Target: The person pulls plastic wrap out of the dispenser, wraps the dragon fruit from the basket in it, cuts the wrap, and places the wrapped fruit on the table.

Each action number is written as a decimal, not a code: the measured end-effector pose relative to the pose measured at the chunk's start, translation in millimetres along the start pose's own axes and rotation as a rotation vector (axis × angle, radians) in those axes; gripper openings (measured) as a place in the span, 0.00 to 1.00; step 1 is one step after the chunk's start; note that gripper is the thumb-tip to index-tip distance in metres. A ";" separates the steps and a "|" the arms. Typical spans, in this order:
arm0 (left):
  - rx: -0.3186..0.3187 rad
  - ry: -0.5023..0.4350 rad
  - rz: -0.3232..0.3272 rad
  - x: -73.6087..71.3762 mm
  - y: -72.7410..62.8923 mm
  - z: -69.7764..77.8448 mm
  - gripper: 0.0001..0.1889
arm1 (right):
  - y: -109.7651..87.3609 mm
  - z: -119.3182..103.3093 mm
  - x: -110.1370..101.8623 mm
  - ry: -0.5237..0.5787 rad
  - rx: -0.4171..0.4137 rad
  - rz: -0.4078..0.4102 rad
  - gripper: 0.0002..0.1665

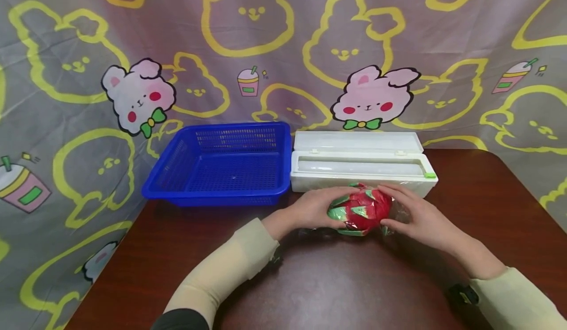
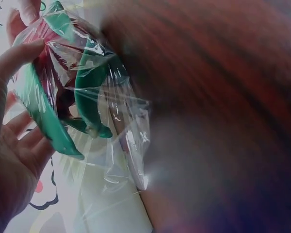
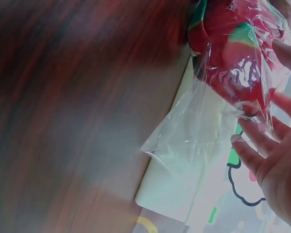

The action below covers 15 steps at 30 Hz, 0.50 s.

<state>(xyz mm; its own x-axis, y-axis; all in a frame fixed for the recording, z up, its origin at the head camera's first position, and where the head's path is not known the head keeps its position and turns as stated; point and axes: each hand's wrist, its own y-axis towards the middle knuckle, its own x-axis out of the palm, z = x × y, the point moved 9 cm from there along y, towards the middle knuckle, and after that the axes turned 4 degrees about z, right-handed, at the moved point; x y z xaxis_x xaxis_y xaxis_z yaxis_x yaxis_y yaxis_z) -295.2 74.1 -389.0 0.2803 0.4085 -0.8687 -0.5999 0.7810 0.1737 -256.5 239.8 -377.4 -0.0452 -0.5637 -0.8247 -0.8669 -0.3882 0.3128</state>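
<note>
A red dragon fruit (image 1: 363, 211) with green scales is held between both hands above the table, a sheet of clear plastic film (image 2: 131, 131) around it. My left hand (image 1: 313, 207) grips the scaly end, thumb on the near side and fingers beyond. On the other end, my right hand (image 1: 418, 219) holds the fruit through the film, its fingers (image 3: 252, 138) curved along the far side. Loose film (image 3: 184, 131) hangs off both ends of the fruit. Right behind the hands stands a white film dispenser box (image 1: 363, 172), its lid raised and a roll inside.
A blue plastic basket (image 1: 217, 195) stands at the back left, beside the dispenser box. Both are on a dark brown wooden table (image 1: 336, 281). A curtain (image 1: 283, 35) printed with cartoon rabbits hangs close behind the table.
</note>
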 end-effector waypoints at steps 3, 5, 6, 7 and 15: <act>-0.007 0.018 -0.013 0.9 -0.1 -0.5 0.46 | -0.4 -0.5 -2.7 -0.016 -0.002 0.010 0.51; -0.009 0.023 -0.021 1.4 0.0 -0.6 0.46 | -1.1 -1.0 -4.8 -0.022 -0.003 0.017 0.51; -0.009 0.023 -0.025 1.6 0.1 -0.6 0.46 | -1.5 -1.2 -6.0 -0.023 -0.001 0.020 0.50; -0.009 0.024 -0.029 1.7 0.1 -0.5 0.46 | -1.9 -1.5 -7.0 -0.025 0.000 0.023 0.50; -0.003 -0.006 -0.054 -1.0 0.8 0.2 0.45 | -3.7 0.5 -11.0 -0.037 0.023 0.019 0.49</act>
<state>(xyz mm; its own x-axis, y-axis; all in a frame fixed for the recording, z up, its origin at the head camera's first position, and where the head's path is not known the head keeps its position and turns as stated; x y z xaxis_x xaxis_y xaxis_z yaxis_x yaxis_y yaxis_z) -295.8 74.4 -387.9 0.3166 0.3690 -0.8739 -0.5864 0.8003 0.1255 -253.0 247.8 -369.7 -0.0792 -0.5433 -0.8358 -0.8768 -0.3610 0.3177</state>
